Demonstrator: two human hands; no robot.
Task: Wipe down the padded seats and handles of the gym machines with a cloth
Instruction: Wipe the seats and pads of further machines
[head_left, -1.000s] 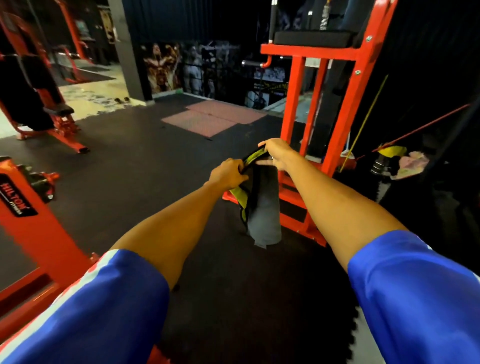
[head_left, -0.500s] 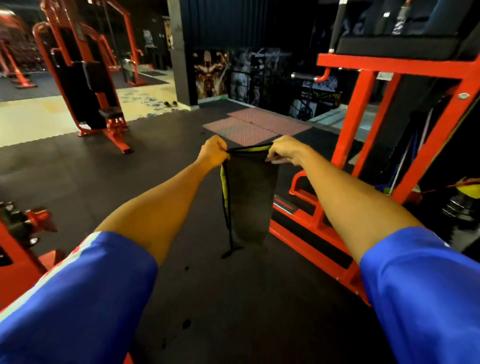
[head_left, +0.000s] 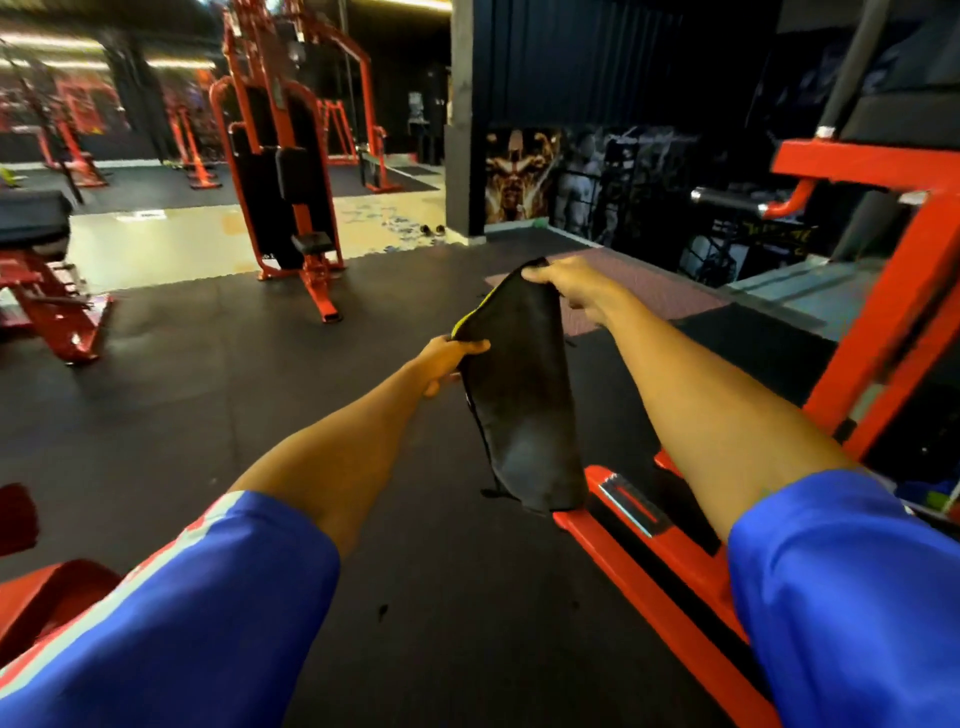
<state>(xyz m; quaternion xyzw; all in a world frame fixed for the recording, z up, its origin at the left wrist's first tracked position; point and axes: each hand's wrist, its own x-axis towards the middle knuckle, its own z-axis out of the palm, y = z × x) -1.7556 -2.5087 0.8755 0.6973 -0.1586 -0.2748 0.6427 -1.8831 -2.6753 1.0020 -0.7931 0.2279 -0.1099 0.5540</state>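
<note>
Cloth held up between machines; no pad touched.
Left hand and right hand each pinch a top corner; next, likely fold it and reach a seat.

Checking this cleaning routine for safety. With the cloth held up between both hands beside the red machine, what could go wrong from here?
1. The cloth hangs loose, gripped only along its top edge by the left hand and right hand; its dangling lower end could snag on the machine.
2. The red base rail lies low on the floor at the person's right, a possible trip hazard while attention is on the cloth.
</note>
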